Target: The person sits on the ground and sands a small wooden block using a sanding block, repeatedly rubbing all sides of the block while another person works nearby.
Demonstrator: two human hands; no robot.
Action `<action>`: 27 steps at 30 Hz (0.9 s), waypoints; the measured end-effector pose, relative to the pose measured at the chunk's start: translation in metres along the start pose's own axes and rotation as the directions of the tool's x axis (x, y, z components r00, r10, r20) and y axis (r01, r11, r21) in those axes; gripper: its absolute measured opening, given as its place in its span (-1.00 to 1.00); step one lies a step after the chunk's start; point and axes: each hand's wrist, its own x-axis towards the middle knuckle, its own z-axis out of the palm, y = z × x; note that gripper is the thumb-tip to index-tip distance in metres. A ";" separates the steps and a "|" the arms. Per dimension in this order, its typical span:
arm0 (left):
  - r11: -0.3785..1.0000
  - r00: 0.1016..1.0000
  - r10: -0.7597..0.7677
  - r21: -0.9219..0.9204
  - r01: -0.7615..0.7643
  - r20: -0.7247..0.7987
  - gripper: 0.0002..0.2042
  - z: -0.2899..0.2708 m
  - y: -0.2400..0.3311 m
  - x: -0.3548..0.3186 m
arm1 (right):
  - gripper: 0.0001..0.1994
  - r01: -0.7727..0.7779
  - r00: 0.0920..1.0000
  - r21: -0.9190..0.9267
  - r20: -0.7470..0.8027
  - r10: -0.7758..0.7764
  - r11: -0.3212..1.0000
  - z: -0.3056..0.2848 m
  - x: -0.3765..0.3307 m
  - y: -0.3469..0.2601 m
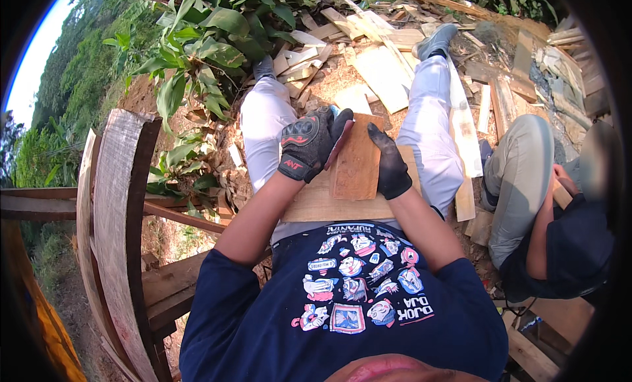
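A reddish-brown wooden block (357, 163) stands tilted over a pale board (313, 204) that lies across my thighs. My right hand (392, 163), in a black glove, grips the block's right edge with the thumb near its top corner. At the block's left edge, my left hand (308, 142), in a black glove with red lines, is closed on a folded reddish sheet that looks like sandpaper (338, 145). The sheet is pressed along that edge. The fingers of my left hand are partly hidden behind the sheet and block.
Offcuts, planks (382, 76) and sawdust cover the ground ahead between my feet. Leafy plants (204, 46) grow at the far left. Thick curved timbers (118, 217) stand close on my left. A seated person (526, 198) on my right holds a piece of wood.
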 end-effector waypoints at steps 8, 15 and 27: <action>0.968 0.976 -0.036 0.248 -0.019 0.216 -0.51 -0.017 0.036 -0.013 | -0.48 -0.017 0.991 0.145 -0.130 0.036 0.989 0.001 0.000 0.000; 0.947 0.977 0.194 0.241 -0.211 0.092 -0.66 0.001 0.021 -0.053 | -0.48 -0.035 0.979 -0.008 -0.200 0.033 0.999 0.000 0.004 0.000; 0.920 0.980 0.198 0.346 -0.182 -0.011 -0.62 0.007 0.012 0.043 | -0.49 0.001 0.984 -0.019 -0.180 -0.005 1.000 -0.008 0.004 0.005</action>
